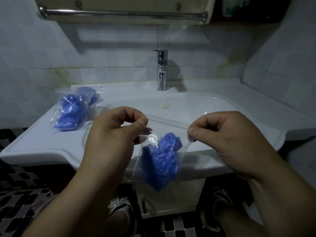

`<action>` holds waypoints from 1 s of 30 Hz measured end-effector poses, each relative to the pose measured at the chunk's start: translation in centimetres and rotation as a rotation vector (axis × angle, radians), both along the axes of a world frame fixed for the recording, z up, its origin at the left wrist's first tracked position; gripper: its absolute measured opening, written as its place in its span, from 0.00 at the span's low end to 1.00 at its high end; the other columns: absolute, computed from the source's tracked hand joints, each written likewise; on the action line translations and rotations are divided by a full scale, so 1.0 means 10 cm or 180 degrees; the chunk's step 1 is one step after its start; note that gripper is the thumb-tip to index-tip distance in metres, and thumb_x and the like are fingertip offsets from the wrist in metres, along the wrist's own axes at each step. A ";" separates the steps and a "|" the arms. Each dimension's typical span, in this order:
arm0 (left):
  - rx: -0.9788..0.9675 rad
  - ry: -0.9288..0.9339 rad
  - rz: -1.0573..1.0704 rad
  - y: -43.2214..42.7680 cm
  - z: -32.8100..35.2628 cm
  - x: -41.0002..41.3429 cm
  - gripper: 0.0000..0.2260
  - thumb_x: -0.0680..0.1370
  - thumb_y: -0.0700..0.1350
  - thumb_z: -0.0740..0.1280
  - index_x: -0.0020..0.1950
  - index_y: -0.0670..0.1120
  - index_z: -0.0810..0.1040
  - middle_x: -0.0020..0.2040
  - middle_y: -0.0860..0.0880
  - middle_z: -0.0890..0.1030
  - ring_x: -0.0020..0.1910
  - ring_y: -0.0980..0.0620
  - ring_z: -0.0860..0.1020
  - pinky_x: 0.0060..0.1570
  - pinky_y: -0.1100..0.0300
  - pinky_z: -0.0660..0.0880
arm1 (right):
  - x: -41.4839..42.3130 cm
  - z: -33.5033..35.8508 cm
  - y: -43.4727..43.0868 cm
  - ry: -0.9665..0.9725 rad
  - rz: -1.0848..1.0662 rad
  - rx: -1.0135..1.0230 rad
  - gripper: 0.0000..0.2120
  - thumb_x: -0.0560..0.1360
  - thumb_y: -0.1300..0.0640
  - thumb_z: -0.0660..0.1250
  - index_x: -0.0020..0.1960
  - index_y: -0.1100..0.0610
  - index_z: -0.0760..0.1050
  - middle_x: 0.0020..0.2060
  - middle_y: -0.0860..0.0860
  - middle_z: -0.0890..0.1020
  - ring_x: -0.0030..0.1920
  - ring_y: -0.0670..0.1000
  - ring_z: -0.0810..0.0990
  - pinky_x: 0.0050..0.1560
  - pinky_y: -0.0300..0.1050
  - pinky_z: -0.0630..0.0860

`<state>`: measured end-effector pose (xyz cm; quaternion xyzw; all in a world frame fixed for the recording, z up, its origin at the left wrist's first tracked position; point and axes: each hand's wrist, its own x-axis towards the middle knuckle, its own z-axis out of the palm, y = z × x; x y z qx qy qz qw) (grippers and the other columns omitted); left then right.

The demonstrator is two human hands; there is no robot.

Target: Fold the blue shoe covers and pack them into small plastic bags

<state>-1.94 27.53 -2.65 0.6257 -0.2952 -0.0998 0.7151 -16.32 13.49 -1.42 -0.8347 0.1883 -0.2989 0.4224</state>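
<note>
A white sink [42,147] with a round overflow cap [164,105] on its back wall carries a chrome tap [162,71] at the rear, under a metal rail [119,13] on a pale tiled wall [42,48], while 2 sneakers [119,207] stand on the dark mosaic floor [20,194] below.

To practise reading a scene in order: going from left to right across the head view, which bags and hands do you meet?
filled bags of shoe covers → left hand → held plastic bag, with a blue shoe cover inside → right hand
</note>
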 end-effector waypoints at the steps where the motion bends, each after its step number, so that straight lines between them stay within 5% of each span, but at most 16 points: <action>1: -0.0026 0.0060 -0.0004 0.00 -0.01 0.01 0.13 0.76 0.35 0.68 0.33 0.48 0.79 0.33 0.47 0.79 0.36 0.49 0.82 0.37 0.57 0.75 | 0.00 -0.01 -0.01 -0.0028 0.0029 0.0070 0.05 0.71 0.58 0.71 0.37 0.53 0.83 0.35 0.46 0.85 0.38 0.42 0.83 0.40 0.27 0.73; 7: -0.0102 0.0215 0.0018 0.00 -0.03 0.02 0.13 0.76 0.35 0.68 0.33 0.47 0.79 0.32 0.48 0.79 0.32 0.51 0.81 0.34 0.57 0.76 | 0.02 -0.02 -0.06 -0.0097 0.0254 0.0448 0.07 0.74 0.65 0.69 0.40 0.57 0.84 0.34 0.52 0.86 0.38 0.47 0.84 0.44 0.33 0.77; 10: -0.0041 0.0146 0.0049 -0.01 -0.04 0.03 0.12 0.76 0.37 0.68 0.34 0.47 0.79 0.32 0.48 0.79 0.33 0.51 0.80 0.34 0.57 0.76 | 0.06 -0.08 -0.07 -0.0198 0.0181 0.0668 0.08 0.74 0.65 0.70 0.38 0.56 0.84 0.35 0.54 0.85 0.38 0.50 0.85 0.49 0.43 0.79; 13: 0.0140 0.0068 -0.0338 0.05 -0.03 0.04 0.02 0.75 0.45 0.69 0.43 0.50 0.81 0.40 0.50 0.84 0.40 0.52 0.83 0.39 0.58 0.77 | 0.11 -0.12 -0.06 -0.0496 0.0076 0.1230 0.09 0.74 0.66 0.69 0.38 0.58 0.84 0.35 0.56 0.85 0.37 0.52 0.84 0.47 0.48 0.82; 16: 0.1034 -0.0203 -0.1142 0.17 -0.03 0.13 0.31 0.66 0.59 0.75 0.66 0.54 0.73 0.52 0.54 0.85 0.52 0.55 0.83 0.52 0.55 0.78 | 0.18 -0.12 -0.05 -0.0708 0.0000 0.1805 0.09 0.76 0.66 0.66 0.40 0.60 0.83 0.32 0.54 0.83 0.32 0.51 0.81 0.40 0.45 0.82; 19: 0.1152 -0.0036 -0.1478 0.24 -0.02 0.20 0.39 0.62 0.47 0.81 0.69 0.51 0.69 0.54 0.46 0.84 0.52 0.47 0.84 0.53 0.48 0.80 | 0.29 -0.13 -0.02 -0.0753 -0.0089 0.1947 0.09 0.77 0.67 0.65 0.43 0.60 0.82 0.31 0.53 0.82 0.31 0.50 0.80 0.41 0.47 0.81; 24: 0.0816 -0.0005 -0.0493 0.37 -0.04 0.46 0.28 0.61 0.38 0.77 0.60 0.44 0.76 0.45 0.41 0.85 0.46 0.38 0.84 0.51 0.41 0.80 | 0.54 -0.18 0.16 -0.0637 0.0119 0.1901 0.15 0.79 0.64 0.62 0.64 0.54 0.75 0.48 0.54 0.84 0.46 0.52 0.86 0.53 0.50 0.81; 30: 0.1283 -0.0562 0.1328 0.82 -0.08 1.22 0.21 0.62 0.48 0.79 0.52 0.52 0.78 0.40 0.49 0.85 0.41 0.46 0.84 0.50 0.47 0.80 | 0.81 -0.26 0.41 -0.0455 0.0318 0.1536 0.10 0.78 0.64 0.65 0.55 0.52 0.80 0.47 0.55 0.84 0.44 0.51 0.86 0.47 0.45 0.80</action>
